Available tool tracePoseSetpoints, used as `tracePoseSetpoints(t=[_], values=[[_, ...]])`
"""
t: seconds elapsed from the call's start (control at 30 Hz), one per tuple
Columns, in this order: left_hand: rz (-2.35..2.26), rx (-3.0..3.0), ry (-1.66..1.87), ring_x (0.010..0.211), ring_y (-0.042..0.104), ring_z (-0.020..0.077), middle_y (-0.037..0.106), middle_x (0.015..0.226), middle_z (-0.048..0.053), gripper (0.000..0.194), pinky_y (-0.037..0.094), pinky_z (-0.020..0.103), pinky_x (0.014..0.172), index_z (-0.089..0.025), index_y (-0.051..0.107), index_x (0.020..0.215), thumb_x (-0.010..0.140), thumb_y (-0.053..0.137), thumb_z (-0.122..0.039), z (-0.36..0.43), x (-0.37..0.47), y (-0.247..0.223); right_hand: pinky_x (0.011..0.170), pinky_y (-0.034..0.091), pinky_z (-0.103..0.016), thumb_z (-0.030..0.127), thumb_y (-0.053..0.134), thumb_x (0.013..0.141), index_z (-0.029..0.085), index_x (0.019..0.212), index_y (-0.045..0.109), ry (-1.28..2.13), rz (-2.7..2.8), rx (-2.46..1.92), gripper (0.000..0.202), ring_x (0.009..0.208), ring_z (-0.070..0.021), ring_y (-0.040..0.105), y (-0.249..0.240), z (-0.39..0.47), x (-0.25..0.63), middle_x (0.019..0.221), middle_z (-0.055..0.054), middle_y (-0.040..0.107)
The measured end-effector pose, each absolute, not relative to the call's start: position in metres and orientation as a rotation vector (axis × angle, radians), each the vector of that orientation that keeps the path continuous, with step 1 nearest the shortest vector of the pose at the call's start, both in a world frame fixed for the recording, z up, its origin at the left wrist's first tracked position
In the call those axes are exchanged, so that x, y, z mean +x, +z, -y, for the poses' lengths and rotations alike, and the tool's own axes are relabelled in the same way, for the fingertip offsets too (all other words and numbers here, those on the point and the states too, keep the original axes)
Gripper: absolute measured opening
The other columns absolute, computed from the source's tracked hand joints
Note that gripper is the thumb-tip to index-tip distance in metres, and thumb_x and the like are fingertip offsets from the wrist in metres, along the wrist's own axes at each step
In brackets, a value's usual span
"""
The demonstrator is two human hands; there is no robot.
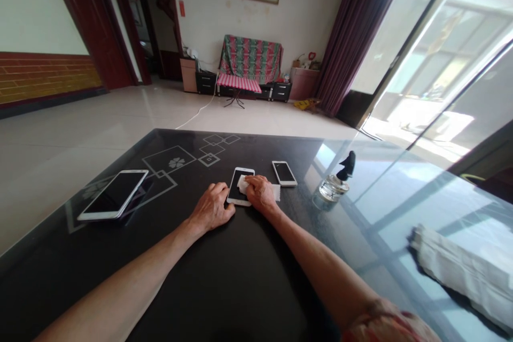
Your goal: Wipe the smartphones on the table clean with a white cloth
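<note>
A white smartphone (236,192) with a dark screen lies flat on the glossy black table, between my hands. My left hand (212,207) rests at its left edge, fingers curled and thumb by the lower corner, steadying it. Pressed onto the screen is a white cloth (242,184), bunched under the closed fingers of my right hand (261,193). Part of the cloth with a zigzag edge sticks out to the right of that hand. The right part of the phone is hidden under the hand and cloth.
A second white smartphone (285,173) lies just right. Farther right stands a clear glass spray bottle (334,187) with a black trigger head. A white tablet (114,195) lies at left, and a folded whitish cloth (465,272) at the right. The black table (192,288) reflects window light.
</note>
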State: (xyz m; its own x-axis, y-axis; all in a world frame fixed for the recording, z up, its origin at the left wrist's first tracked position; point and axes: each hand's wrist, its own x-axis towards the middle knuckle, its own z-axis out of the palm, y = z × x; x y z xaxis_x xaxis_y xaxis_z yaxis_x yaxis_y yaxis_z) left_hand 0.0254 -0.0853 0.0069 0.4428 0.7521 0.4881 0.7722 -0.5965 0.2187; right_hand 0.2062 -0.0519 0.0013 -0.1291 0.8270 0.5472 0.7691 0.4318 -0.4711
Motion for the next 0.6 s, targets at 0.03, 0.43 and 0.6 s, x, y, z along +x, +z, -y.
tracePoseSetpoints(t=[0.03,0.43,0.6], values=[[1.395,-2.64,-0.868,0.091,0.053,0.024,0.059,0.097,0.011,0.019,0.047,0.038,0.088,-0.014,0.064,0.091,0.077,0.053,-0.019,0.0853,0.0254,0.007,0.098,0.043,-0.028,0.004,0.048,0.073,0.02,0.086,0.073,0.098,1.897,-1.357,0.032,0.099,-0.0172,0.064,0.0013,0.0522,0.2063,0.101,-0.004,0.073],[1.409,-2.631,-0.863,0.088,0.053,0.0232,0.06,0.097,0.01,0.019,0.048,0.036,0.085,-0.014,0.065,0.09,0.076,0.053,-0.02,0.085,0.025,0.0068,0.095,0.044,-0.027,0.005,0.048,0.075,0.02,0.091,0.073,0.112,1.868,-1.403,0.033,0.096,-0.0174,0.065,0.0022,0.0511,0.2067,0.098,-0.003,0.073],[1.413,-2.631,-0.882,0.089,0.053,0.0237,0.06,0.099,0.01,0.021,0.048,0.038,0.086,-0.014,0.065,0.092,0.076,0.054,-0.021,0.0849,0.0246,0.0065,0.093,0.045,-0.027,0.007,0.047,0.075,0.022,0.089,0.073,0.12,1.876,-1.418,0.033,0.095,-0.0176,0.065,0.003,0.0521,0.2071,0.096,-0.002,0.073]])
